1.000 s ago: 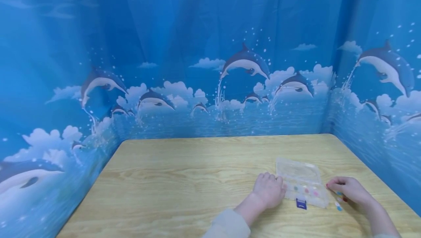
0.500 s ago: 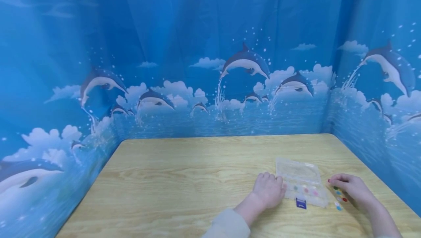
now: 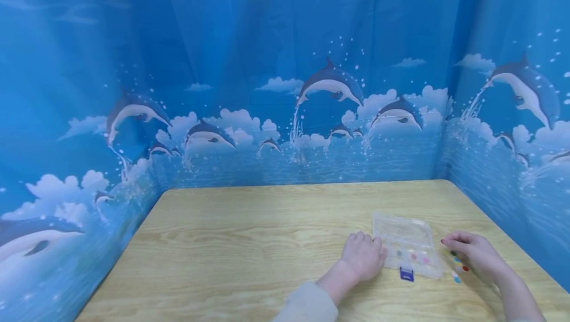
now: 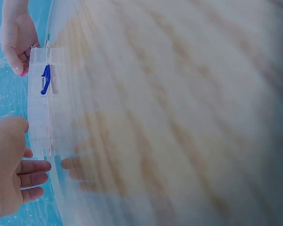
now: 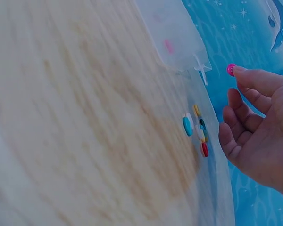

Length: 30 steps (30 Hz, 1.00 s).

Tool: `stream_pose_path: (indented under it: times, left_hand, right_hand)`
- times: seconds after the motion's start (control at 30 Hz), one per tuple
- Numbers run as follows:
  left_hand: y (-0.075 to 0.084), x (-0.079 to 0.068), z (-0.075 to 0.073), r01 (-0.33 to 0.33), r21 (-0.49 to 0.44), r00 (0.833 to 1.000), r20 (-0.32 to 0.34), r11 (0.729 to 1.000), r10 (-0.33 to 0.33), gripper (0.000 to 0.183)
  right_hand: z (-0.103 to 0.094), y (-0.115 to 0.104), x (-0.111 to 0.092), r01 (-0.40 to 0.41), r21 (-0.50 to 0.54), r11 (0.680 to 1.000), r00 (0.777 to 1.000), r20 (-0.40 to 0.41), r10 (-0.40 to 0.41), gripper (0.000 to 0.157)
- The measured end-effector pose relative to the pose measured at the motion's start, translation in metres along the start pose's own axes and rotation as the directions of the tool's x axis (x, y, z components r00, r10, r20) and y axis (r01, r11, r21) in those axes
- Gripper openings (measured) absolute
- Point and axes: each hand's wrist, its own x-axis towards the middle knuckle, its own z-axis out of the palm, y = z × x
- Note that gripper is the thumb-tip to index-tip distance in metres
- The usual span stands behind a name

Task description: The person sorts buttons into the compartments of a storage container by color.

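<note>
A clear plastic box [image 3: 403, 228] lies with its lid folded back on the table's right side, several coloured buttons [image 3: 426, 260] in its compartments. Its blue latch [image 3: 406, 274] hangs at the front. My left hand [image 3: 364, 256] rests at the box's left end; in the left wrist view its lower fingers [image 4: 34, 179] are fairly straight. Between thumb and index finger, my right hand [image 3: 478, 255] pinches a pink button [image 5: 231, 69], just right of the box. Below that hand several loose buttons [image 5: 187, 126], blue, white, yellow and red among them, lie on the table.
The wood-grain table [image 3: 249, 248] stretches left of the box and behind it. A blue curtain [image 3: 267, 65] printed with dolphins stands along the table's back and both sides.
My right hand has risen slightly away from the loose buttons with the pink button pinched, uncovering more of them. The left hand stays at the box.
</note>
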Motion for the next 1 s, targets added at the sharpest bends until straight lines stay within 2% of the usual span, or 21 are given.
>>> stream_pose_path:
  times: [0.3,0.5,0.67,0.77,1.0]
  left_hand:
    - [0.0,0.0,0.0,0.003,0.02,1.0,-0.028,1.0,-0.003,0.033]
    - [0.0,0.001,0.0,0.008,0.029,0.999,-0.035,1.0,-0.007,0.036]
    - [-0.001,0.002,0.0,0.002,0.043,0.999,-0.035,0.999,0.0,0.037]
    - [0.0,0.002,0.0,-0.004,0.054,0.999,-0.039,0.999,0.006,0.037]
    - [0.001,0.003,0.0,-0.009,0.06,0.999,-0.04,0.998,0.011,0.037]
  right_hand:
    - [-0.004,-0.005,0.0,0.049,-0.161,0.986,0.999,0.001,-0.049,0.04]
    - [-0.003,-0.007,0.001,0.069,-0.153,0.986,0.998,0.004,-0.069,0.038]
    - [0.0,-0.009,0.001,0.124,-0.136,0.983,0.992,-0.009,-0.126,0.033]
    - [0.002,-0.01,0.001,0.154,-0.121,0.981,0.988,0.008,-0.154,0.03]
    - [0.006,-0.01,0.0,0.169,-0.111,0.979,0.984,0.083,-0.161,0.025]
